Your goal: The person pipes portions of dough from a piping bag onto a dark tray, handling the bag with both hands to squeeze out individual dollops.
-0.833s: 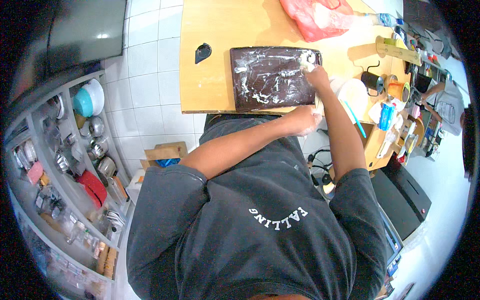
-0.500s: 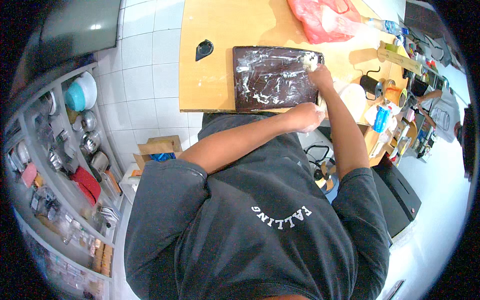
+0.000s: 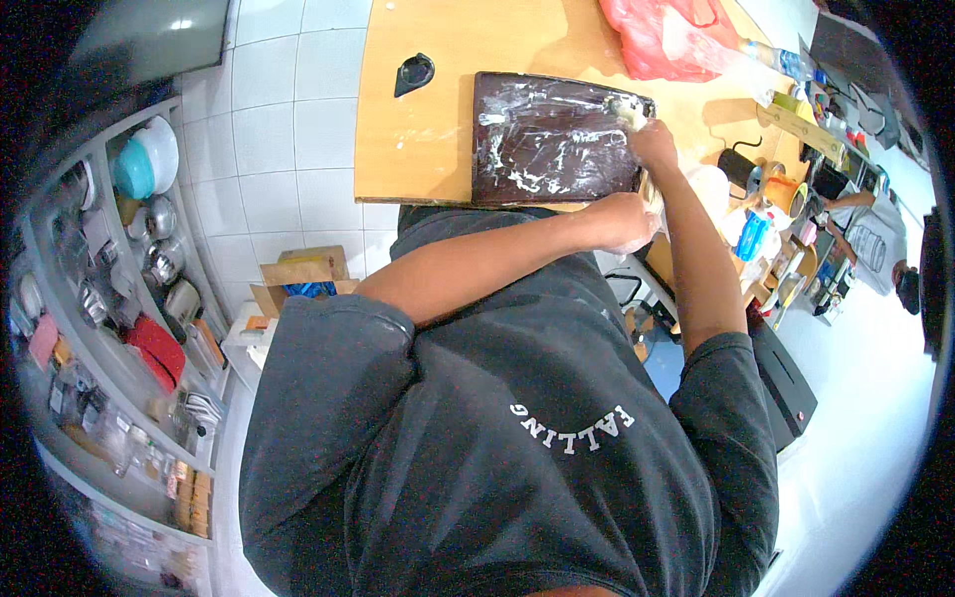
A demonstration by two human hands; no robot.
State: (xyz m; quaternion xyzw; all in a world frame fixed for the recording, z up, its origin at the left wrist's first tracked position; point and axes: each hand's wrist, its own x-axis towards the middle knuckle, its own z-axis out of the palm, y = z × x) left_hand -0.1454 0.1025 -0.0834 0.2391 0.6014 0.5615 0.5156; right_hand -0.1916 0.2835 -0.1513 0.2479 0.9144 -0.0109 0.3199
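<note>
A dark brown rectangular tray (image 3: 552, 134), smeared with white paste, lies at the table's near edge. At its far right corner, a soft white doughy lump (image 3: 625, 107) shows at the fingertips of my right hand (image 3: 655, 147). The fingers there are bent and closed around part of it. My left hand (image 3: 627, 221) is closed just off the tray's near right corner, its skin streaked white. Between the two hands runs a pale strip (image 3: 650, 189), partly hidden by my right wrist; what my left fingers grip is not clear.
On the wooden table (image 3: 413, 159) are a small black scoop-like piece (image 3: 414, 74), a red plastic bag (image 3: 667, 40) and a water bottle (image 3: 781, 60). Containers crowd the right side. Shelves of bowls (image 3: 149, 164) stand left. Another person (image 3: 875, 234) is at far right.
The view has shifted a little, so the tray and table sit slightly higher and further right. Both hands stay at the tray's right side, in nearly the same positions relative to it.
</note>
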